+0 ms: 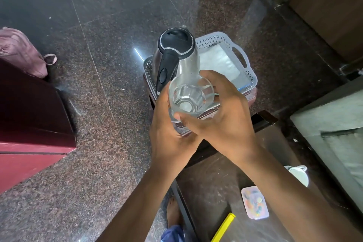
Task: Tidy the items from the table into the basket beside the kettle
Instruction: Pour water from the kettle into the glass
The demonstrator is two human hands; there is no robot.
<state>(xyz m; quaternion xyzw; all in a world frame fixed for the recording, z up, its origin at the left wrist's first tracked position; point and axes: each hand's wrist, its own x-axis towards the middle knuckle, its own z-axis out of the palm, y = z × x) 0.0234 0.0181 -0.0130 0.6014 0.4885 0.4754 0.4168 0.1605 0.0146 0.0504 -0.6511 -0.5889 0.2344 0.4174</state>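
An empty clear drinking glass [190, 94] is held upright between both hands in the middle of the view. My left hand [167, 129] wraps its left side and base. My right hand [225, 112] grips its right side, thumb under the base. Just beyond the glass stands a black and steel kettle [174, 53] inside a white perforated basket [245, 76] with a white cloth liner. The basket sits on a low stand on the floor. A white cup [299, 174], a small pink packet [255, 202] and a yellow strip [224, 228] lie on the dark table [212, 182] below.
Polished granite floor surrounds the basket. A maroon box [29, 124] with a pink bag [21, 51] on it stands at the left. A grey cushioned seat [337, 124] is at the right. A bare foot [172, 212] shows beside the table edge.
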